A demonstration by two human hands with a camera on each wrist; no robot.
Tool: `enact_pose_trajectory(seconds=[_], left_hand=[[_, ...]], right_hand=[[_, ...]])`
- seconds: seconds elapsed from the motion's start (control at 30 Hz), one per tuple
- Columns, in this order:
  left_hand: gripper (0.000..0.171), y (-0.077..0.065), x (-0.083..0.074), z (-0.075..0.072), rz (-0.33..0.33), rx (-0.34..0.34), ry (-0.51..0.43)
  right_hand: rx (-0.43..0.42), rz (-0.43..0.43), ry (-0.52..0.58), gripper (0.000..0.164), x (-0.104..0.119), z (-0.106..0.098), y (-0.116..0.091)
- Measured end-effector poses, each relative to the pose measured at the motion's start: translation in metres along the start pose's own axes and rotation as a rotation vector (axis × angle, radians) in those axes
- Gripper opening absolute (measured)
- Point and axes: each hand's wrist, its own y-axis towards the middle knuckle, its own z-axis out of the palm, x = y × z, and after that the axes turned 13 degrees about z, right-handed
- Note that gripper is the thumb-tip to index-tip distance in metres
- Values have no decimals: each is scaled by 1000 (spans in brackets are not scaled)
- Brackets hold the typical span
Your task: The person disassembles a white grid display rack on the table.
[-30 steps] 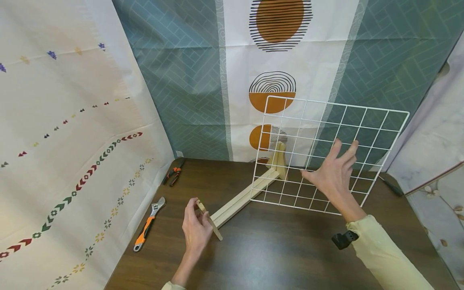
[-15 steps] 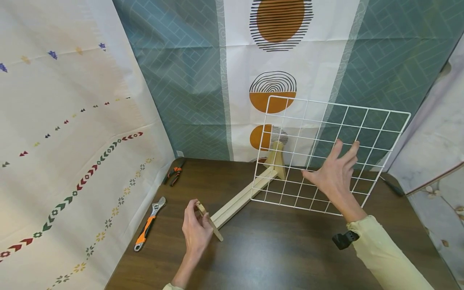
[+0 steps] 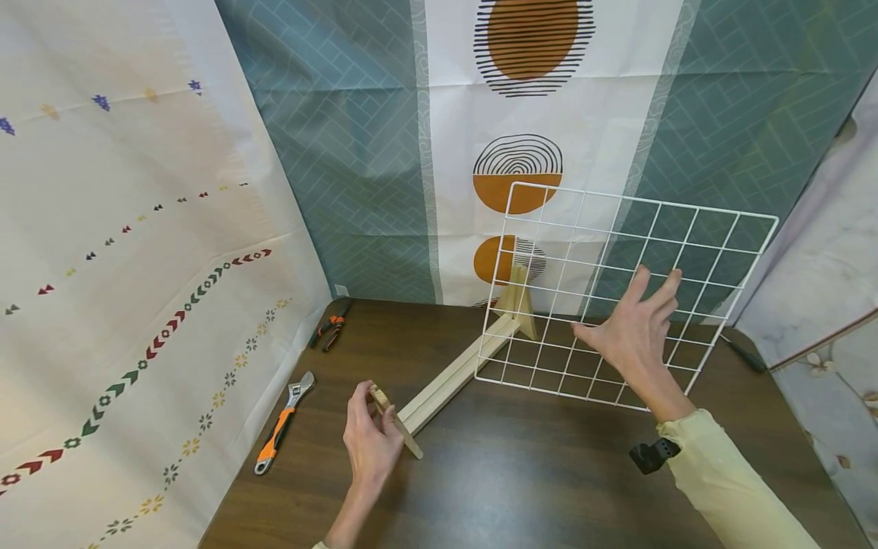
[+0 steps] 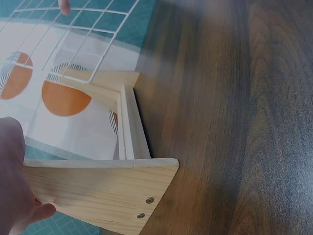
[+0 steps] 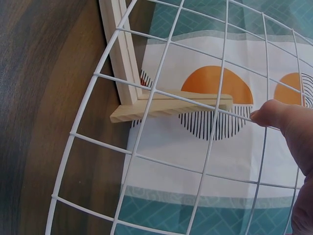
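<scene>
In the head view my left hand (image 3: 370, 442) grips the near wooden end piece (image 3: 406, 435) of a pale wooden stand. Two screw heads (image 4: 149, 200) show on that piece in the left wrist view. Long wooden rails (image 3: 453, 381) run from it to a far end piece (image 3: 516, 297), which stands upright behind the mesh. My right hand (image 3: 634, 332) holds a white wire grid panel (image 3: 645, 200), thumb and fingertips spread on its wires. The panel is tilted, its lower left corner overlapping the rails; whether they touch, I cannot tell.
An adjustable wrench (image 3: 280, 431) with orange-black handle lies left on the brown table (image 3: 507, 473). Pliers (image 3: 331, 329) lie at the back left corner. A dark-handled tool (image 3: 744, 353) lies at the right edge. Patterned cloth (image 3: 357, 175) hangs behind.
The far end of the wooden stand has swung slightly left, and my left hand has shifted a little downward with the near end. The grid and right hand have barely moved.
</scene>
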Motion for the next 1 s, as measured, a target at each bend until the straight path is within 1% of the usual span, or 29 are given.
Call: enact_pose_trajectory(seconds=[0.3,0.37,0.43,0.63,0.8,1.0], left_hand=[[53,-2,-2,-2,7,-10,3],[53,-2,-3,-3,-2,-9,0],[53,-2,-3,-3,-6,-8,1],[53,-3,-4,-3,12,-23,29],[54,-4,-4,-3,-10,-18,40],[57,-5,-6,-3,-16,-19,57]], right_hand=[[22,15,-5,140,-1,1,-1],[30,18,-10,141,0,2,-1],[38,17,-13,141,0,2,-1],[47,18,-12,141,-1,2,-1],[52,28,-20,141,-2,2,-1],[60,35,-21,141,-3,2,-1]])
